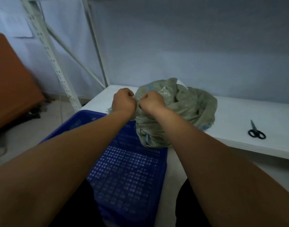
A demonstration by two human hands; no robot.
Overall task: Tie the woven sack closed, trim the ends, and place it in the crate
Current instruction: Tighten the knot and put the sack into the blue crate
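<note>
A person's two bare arms reach forward, hands side by side and almost touching. The left hand (124, 101) is curled into a tight fist, knuckles up, gripping a bunch of the sack's cloth. A few frayed strands poke out beneath it on the left. The right hand (151, 101) is fisted the same way, just beside it, holding another bunch of the same cloth. What passes between the two fists is hidden by the fingers.

The sack (186, 108) is a crumpled, pale green woven bag. It sits on the near left corner of a low white table (238, 115), slumped and open-looking at the back, with something clear and shiny showing in its folds. Its front bulges down over the table's edge and touches the far rim of the crate.

The crate (129, 169) is blue plastic with a floor full of small holes. It lies in front of the person, between dark-clothed knees, under the forearms.

A pair of black-handled scissors (256, 132) lies on the table, well apart from the sack, to the right, blades pointing away.

Behind the table stands a plain bluish wall (189, 46). To the left a white metal rack (58, 66) with punched uprights rises from a pale floor (47, 128), and an orange-brown panel (12, 82) fills the left edge.
</note>
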